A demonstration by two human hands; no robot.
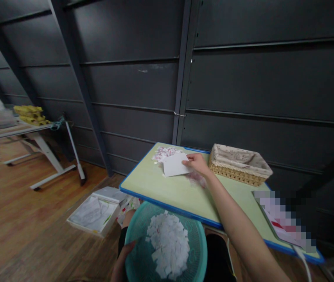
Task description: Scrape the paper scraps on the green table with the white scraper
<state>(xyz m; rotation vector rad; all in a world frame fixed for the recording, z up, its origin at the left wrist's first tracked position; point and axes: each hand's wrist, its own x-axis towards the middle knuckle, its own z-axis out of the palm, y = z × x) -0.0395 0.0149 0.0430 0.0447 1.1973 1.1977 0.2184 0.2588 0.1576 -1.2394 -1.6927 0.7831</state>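
My right hand (196,163) reaches over the table and pinches a plain white card (175,165) by its right edge. Behind the card lies a heap of small paper scraps (167,151) with reddish marks. Some reddish, see-through material (196,179) shows on the tabletop below my wrist. On my lap rests a teal plastic mesh basket (137,231) holding a mound of white paper pieces (169,244). At its left side my left hand (123,260) grips the rim, thumb on the inside; the other fingers are hidden.
The pale yellow table (146,182) has a blue edge. A cloth-lined wicker basket (237,172) stands at its back right, with a pixelated flat object (284,223) nearer. An open white box (93,213) lies on the floor at left. Beyond are a broom (75,150) and another table (8,131).
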